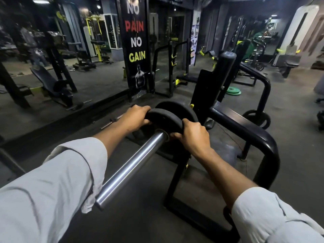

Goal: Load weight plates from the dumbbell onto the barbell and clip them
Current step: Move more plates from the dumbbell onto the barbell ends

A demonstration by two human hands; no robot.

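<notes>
The chrome barbell sleeve (pixel 133 165) runs from the lower left up toward the middle of the view. A black weight plate (pixel 165 116) sits on the sleeve, far along it. My left hand (pixel 135 118) grips the plate's left rim. My right hand (pixel 191 135) grips its right rim. Right behind it a second black plate (pixel 177 106) is on the bar. The sleeve's near end is bare. No clip shows.
A black bench frame (pixel 254 135) with an upright post (pixel 226 67) stands at the right. Green plates (pixel 233 91) lie on the floor beyond it, and a black plate (pixel 257 117) leans by the frame. A small bar (pixel 112 121) lies on the floor at the left, before a mirror wall.
</notes>
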